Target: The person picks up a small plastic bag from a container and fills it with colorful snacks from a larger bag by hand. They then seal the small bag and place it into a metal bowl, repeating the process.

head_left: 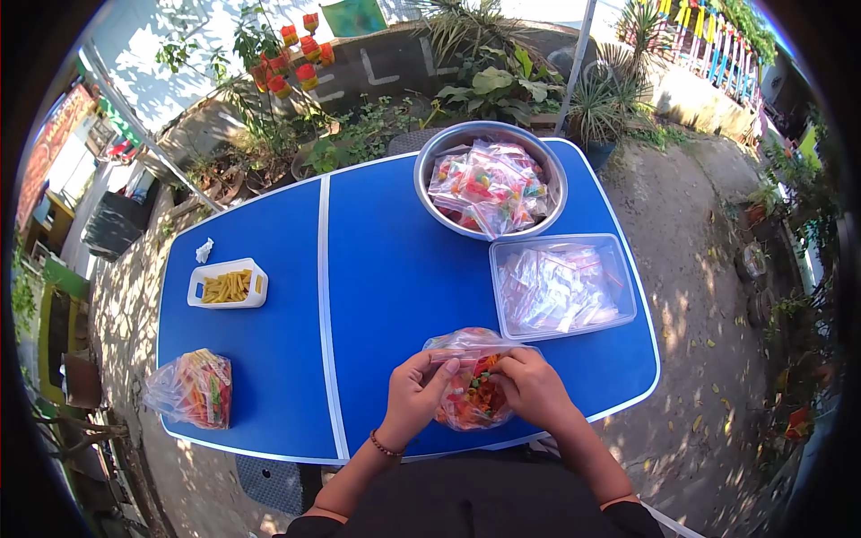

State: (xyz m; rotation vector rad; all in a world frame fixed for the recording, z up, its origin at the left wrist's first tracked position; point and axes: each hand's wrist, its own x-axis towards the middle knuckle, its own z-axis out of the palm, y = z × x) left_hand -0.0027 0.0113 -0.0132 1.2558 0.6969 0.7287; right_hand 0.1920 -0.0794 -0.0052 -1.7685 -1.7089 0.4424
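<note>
A clear plastic bag of small, brightly coloured pieces rests near the table's front edge, in front of me. My left hand is at its left side, thumb and fingers pinched on clear plastic. On the opposite side my right hand curls inward, its fingers closed over the colourful contents. Whether those fingertips hold plastic or a piece is hidden. Just beyond my right hand is a clear plastic tub of flat, clear zip bags.
A steel bowl piled with filled zip bags stands at the back of the blue table. To the left are a white basket of yellowish sticks, a crumpled white scrap and a plastic bag of colourful sticks.
</note>
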